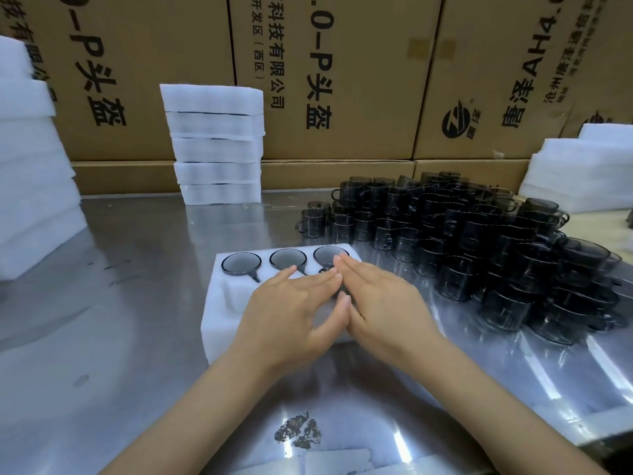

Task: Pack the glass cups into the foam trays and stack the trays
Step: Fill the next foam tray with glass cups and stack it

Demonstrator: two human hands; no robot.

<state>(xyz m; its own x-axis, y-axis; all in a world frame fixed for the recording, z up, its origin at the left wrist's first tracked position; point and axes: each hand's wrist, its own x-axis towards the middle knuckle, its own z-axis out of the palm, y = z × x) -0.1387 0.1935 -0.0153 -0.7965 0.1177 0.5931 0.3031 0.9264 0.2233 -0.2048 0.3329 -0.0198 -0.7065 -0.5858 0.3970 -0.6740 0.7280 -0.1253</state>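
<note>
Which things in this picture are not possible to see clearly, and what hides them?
- Head view: the near row of the foam tray is covered by the left hand and right hand; whether cups sit there cannot be told.
- Head view: the cup pile overlaps itself; its count is unclear.
- Head view: the foam stack at left is cut by the edge.

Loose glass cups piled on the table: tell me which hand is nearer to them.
Right. The right hand lies flat at the foam tray's edge beside the pile of cups; the left hand lies farther away, over the tray.

White foam tray holds three smoky glass cups along its far row.
</note>
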